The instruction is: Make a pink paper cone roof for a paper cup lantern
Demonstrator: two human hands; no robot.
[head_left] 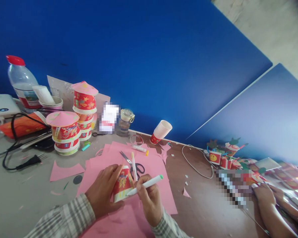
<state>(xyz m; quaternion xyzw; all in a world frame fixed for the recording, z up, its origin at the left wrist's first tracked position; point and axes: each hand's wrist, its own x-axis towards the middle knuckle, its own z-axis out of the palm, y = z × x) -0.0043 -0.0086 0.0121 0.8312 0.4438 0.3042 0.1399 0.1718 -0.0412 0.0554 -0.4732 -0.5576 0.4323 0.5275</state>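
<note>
My left hand [106, 190] is closed around a red patterned paper cup [123, 181], which lies tilted over pink paper sheets [146, 165]. In my right hand [150, 198] is a white marker pen [149, 185] with a green end pointing up and to the right. Its lower tip meets the cup near the pale rim. Just beyond my hands rest a pair of scissors [139, 168] with dark handles and a second white marker [134, 165] with a yellowish end. A glue stick [139, 149] with a yellow end lies farther back on the pink paper.
Paper-cup towers with pink cone roofs, a shorter one [66, 132] and a taller one [84, 99], stand at left beside a plastic bottle [23, 82]. Stacked cups [162, 130] and a lidded jar [125, 122] line the blue partition [139, 59]. Another person's hands [265, 195] are at right.
</note>
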